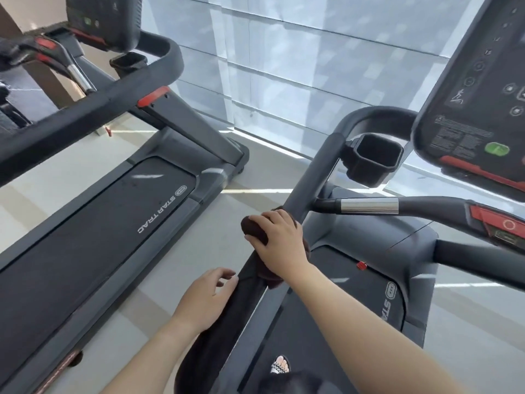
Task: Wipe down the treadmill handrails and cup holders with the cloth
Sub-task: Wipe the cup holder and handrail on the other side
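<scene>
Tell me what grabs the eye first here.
The right hand pressing a dark cloth around the handrail, mid-frame. Just below, the left hand rests open beside the same rail. Farther up the rail hangs a black cup holder, under the console at upper right.

pale floor (255,177) carries two dark treadmills side by side: left treadmill (93,223), right treadmill (397,265).

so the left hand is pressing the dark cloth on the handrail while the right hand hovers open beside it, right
Hands are swapped. In the head view, the right hand is pressing the dark cloth on the handrail, while the left hand hovers open beside it.
</scene>
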Available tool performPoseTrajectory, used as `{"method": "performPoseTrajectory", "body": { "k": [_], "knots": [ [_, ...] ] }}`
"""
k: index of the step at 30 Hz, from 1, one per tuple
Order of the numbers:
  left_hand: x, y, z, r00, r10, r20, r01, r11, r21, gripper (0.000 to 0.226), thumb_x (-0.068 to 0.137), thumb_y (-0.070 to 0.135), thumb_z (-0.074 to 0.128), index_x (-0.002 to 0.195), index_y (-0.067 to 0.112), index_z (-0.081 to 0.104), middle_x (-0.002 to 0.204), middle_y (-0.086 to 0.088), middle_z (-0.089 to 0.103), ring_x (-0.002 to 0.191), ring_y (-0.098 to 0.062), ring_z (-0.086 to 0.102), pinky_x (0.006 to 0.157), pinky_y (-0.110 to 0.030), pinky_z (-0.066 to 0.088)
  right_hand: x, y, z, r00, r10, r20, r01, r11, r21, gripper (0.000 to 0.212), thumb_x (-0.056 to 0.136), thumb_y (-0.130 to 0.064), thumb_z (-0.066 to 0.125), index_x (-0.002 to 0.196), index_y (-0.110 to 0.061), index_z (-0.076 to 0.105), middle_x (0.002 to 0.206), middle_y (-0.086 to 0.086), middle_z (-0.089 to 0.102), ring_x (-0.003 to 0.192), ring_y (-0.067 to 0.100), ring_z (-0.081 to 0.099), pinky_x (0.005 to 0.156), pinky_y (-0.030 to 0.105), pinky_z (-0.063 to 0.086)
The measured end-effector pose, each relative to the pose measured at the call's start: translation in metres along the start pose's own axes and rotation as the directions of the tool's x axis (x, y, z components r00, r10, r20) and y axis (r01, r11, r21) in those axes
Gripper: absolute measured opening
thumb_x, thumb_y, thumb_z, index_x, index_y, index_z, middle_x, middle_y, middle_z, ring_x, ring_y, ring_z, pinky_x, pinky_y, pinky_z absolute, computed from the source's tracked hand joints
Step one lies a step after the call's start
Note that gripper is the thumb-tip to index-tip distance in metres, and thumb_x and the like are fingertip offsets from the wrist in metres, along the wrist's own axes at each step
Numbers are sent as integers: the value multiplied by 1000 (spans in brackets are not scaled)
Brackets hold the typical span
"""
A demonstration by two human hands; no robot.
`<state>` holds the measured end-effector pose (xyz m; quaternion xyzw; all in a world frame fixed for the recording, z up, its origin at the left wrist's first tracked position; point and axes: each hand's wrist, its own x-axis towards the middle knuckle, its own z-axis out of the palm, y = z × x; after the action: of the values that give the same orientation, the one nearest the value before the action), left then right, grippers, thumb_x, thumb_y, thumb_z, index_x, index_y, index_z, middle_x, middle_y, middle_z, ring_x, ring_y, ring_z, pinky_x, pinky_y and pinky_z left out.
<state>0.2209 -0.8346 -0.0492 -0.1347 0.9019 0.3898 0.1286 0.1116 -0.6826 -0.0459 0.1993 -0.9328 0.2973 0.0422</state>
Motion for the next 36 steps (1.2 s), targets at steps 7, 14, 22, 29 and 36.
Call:
{"method": "performPoseTrajectory", "body": {
  "k": [7,14,22,29,36],
  "knots": [
    [-17,-15,-32,990,123,71,-132,981,139,30,92,45,42,113,30,56,112,16,58,100,-4,55,79,-16,38,-25,-28,8,996,87,-32,-89,995,-44,34,85,-41,60,117,-29,58,116,-4,59,117,23,45,93,46,34],
    [-41,-62,-80,973,165,161,-188,972,141,30,90,47,42,112,32,57,112,15,60,100,-2,55,85,-21,44,-94,-93,32,992,123,-24,-124,990,-68,35,82,-46,56,114,-33,56,115,-9,58,117,20,47,92,45,36],
    [-44,-70,-96,895,302,328,-358,925,128,27,91,45,44,113,34,55,110,20,57,98,1,54,76,-14,37,-80,-119,46,956,274,-102,-288,941,-175,33,78,-45,63,108,-31,60,107,-6,61,114,22,47,89,47,36],
    [-57,-98,-100,857,337,391,-411,903,123,16,89,43,47,105,42,50,108,24,56,95,6,54,74,-8,38,-115,-141,58,928,324,-184,-350,928,-126,36,82,-42,59,115,-32,56,119,-7,58,121,21,43,92,47,36],
    [-52,-114,-115,876,309,370,-383,912,146,21,90,40,49,109,34,55,109,19,60,95,1,57,73,-12,37,-161,-167,81,896,318,-310,-365,925,-106,38,81,-44,59,117,-35,56,125,-8,57,124,20,44,91,45,40]
  ]
}}
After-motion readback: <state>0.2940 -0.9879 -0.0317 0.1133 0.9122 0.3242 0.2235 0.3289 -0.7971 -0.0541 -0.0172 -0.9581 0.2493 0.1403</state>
